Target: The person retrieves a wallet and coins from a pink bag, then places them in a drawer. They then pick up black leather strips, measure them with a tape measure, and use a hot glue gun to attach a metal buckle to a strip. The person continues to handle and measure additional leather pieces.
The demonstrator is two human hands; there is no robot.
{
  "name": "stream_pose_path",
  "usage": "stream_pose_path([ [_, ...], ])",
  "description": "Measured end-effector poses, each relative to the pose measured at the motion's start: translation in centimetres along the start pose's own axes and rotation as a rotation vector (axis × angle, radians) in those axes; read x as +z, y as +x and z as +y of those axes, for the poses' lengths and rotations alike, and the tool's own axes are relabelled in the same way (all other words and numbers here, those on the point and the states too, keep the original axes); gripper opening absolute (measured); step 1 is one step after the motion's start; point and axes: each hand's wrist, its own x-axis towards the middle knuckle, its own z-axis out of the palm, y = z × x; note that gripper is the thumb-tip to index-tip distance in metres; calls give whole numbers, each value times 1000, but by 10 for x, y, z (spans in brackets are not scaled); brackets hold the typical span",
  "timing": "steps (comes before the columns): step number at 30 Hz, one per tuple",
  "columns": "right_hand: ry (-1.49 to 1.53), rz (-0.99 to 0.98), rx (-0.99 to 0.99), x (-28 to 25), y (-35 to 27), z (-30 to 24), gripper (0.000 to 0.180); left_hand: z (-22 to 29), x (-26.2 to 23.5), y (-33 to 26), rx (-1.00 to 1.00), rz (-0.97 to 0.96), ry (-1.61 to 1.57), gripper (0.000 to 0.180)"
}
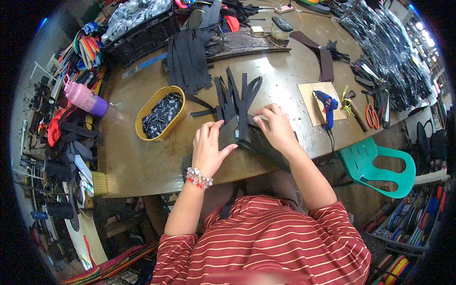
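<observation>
— Do we see any packages, labels, signs or screens?
— We make out clear plastic bags [135, 13] bunched at the upper left, and glossy bagged bundles [389, 45] piled along the upper right edge. We find no signs or screens.

A small sewing or strap-making workshop: a worn worktable [142, 161] strewn with black webbing strips [190, 59], a yellow tub of buckles [160, 114], a blue glue gun [327, 105], scissors [371, 116] (orange-handled), and bagged black stock [389, 42] piled at the far right edge.
</observation>
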Motion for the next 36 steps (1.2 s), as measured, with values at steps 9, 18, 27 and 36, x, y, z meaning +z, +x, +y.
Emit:
stream_pose_path([
  [9,-205,-89,-64,-5,-25,-27,50,4,8,11,48,-154,-4,44],
  [18,173,-95,-102,-45,-16,-40,47,11,-16,20,52,-184,-260,49],
  [27,89,154,-174,-70,-19,-45,46,21,-49,38,107,26,-217,40],
  [36,-55,-40,-153,-13,-43,-25,45,21,6,0,98,-78,-12,41],
])
